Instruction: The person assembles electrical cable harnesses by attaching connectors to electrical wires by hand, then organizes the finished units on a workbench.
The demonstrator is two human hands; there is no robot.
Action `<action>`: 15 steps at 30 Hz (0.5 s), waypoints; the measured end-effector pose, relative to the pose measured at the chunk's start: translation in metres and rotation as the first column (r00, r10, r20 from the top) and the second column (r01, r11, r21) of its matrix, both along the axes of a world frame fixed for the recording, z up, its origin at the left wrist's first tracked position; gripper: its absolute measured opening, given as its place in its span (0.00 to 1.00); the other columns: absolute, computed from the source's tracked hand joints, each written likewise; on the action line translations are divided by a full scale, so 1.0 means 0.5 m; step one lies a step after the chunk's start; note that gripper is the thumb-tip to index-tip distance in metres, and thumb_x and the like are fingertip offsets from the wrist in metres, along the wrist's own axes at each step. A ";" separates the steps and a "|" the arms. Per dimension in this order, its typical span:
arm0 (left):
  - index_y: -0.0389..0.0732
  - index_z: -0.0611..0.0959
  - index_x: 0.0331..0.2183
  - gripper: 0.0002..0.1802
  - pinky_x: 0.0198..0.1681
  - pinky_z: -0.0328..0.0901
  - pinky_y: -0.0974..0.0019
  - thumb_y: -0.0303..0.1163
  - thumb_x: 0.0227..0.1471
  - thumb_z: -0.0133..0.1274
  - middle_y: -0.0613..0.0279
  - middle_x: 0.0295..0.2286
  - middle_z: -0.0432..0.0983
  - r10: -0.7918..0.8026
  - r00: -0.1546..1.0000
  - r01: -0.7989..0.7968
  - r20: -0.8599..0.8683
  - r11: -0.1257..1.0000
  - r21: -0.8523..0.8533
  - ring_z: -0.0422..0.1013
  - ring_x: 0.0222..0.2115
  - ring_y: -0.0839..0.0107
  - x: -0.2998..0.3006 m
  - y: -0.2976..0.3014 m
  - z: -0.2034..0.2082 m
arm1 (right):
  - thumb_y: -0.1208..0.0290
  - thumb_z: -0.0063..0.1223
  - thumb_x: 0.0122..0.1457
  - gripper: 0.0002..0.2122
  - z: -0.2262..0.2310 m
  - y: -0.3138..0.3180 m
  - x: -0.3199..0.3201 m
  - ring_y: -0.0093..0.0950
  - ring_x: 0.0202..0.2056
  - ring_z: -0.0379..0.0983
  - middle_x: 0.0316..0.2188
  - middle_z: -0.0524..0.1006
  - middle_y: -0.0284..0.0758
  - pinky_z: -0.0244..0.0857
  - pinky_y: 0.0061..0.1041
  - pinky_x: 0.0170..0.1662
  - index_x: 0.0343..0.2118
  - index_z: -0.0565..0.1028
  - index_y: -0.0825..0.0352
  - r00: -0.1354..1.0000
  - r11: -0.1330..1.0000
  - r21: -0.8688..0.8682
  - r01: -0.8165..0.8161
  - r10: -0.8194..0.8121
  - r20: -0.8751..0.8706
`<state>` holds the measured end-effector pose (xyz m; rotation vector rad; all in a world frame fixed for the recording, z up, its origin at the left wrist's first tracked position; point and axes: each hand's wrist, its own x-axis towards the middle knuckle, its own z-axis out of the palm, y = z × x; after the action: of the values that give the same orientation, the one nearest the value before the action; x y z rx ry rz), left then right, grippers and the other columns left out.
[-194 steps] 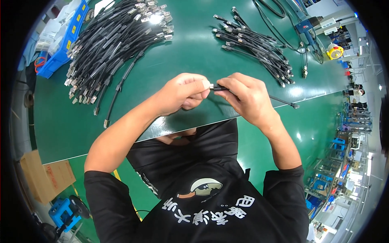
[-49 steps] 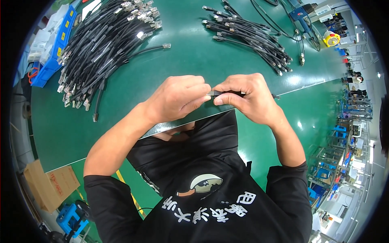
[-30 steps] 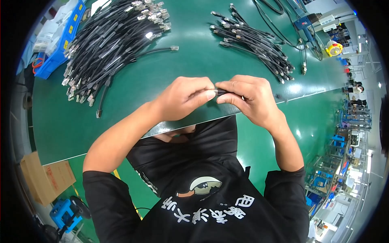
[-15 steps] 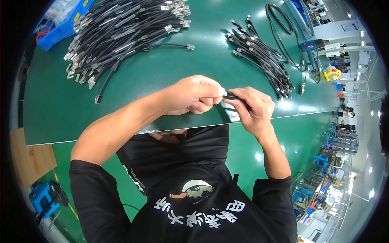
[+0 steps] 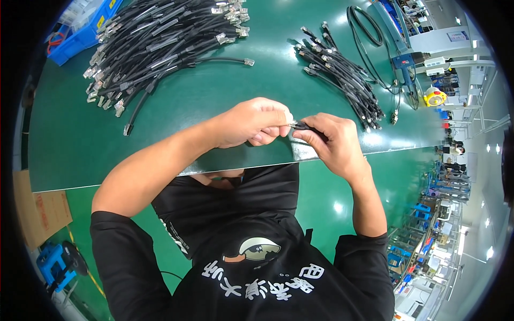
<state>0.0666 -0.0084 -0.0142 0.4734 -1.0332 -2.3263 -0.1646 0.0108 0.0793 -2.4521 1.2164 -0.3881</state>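
Blue bin (image 5: pixel 88 33): upper left, at the edge of the green table (image 5: pixel 278 80)
Left forearm (image 5: pixel 155 170): out of a black sleeve, slanting up and right across the table's near edge, elbow bent wide
Large cable pile (image 5: pixel 160 40): on the table beyond the left forearm, black leads with clear plugs, one plug jutting right
Left hand (image 5: pixel 256 124): back turned up, fingers curled in, thumb and forefinger tips nipped together at the clear plug
Black cable (image 5: pixel 302 126): between both hands, over the table near its front edge, clear plug end leftward; rest hidden by the right hand
Right hand (image 5: pixel 336 140): bent leftward at the wrist, thumb below, forefinger above, closed on the black cable just behind its plug
Small cable bundle (image 5: pixel 345 75): beyond the right hand, lying slantwise
Right forearm (image 5: pixel 367 200): steep, rising from the sleeve, leaning slightly left
Blue power tool (image 5: pixel 405 65): far right of table, near a yellow-and-red round object (image 5: pixel 435 97)
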 end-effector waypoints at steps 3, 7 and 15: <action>0.39 0.78 0.31 0.15 0.20 0.46 0.75 0.38 0.69 0.52 0.79 0.20 0.60 0.003 0.994 0.012 0.111 0.991 -0.136 0.53 0.18 0.87 -0.002 0.003 0.004 | 0.64 0.70 0.59 0.13 0.016 0.005 -0.001 0.45 0.25 0.76 0.25 0.79 0.43 0.69 0.37 0.30 0.36 0.83 0.71 0.999 1.000 0.019 -0.018 0.018 -0.033; 0.40 0.78 0.32 0.15 0.20 0.46 0.75 0.38 0.69 0.53 0.79 0.20 0.60 -0.016 0.998 0.027 0.059 0.981 -0.193 0.52 0.18 0.87 -0.002 0.003 -0.012 | 0.64 0.69 0.60 0.13 0.004 0.007 -0.003 0.47 0.26 0.76 0.25 0.79 0.44 0.69 0.39 0.29 0.33 0.81 0.71 0.997 0.998 -0.021 -0.066 0.065 -0.044; 0.40 0.77 0.32 0.17 0.21 0.47 0.75 0.41 0.71 0.51 0.78 0.20 0.60 0.051 0.993 -0.018 0.105 0.957 -0.291 0.53 0.19 0.86 -0.004 -0.005 -0.024 | 0.66 0.66 0.60 0.13 -0.016 -0.006 0.009 0.46 0.25 0.77 0.22 0.76 0.41 0.69 0.41 0.28 0.26 0.75 0.67 0.992 0.963 -0.243 -0.117 0.100 -0.084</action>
<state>0.0644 -0.0111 -0.0264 0.5037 -1.3824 -2.0901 -0.1599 0.0079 0.0714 -2.7525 1.1129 -0.4494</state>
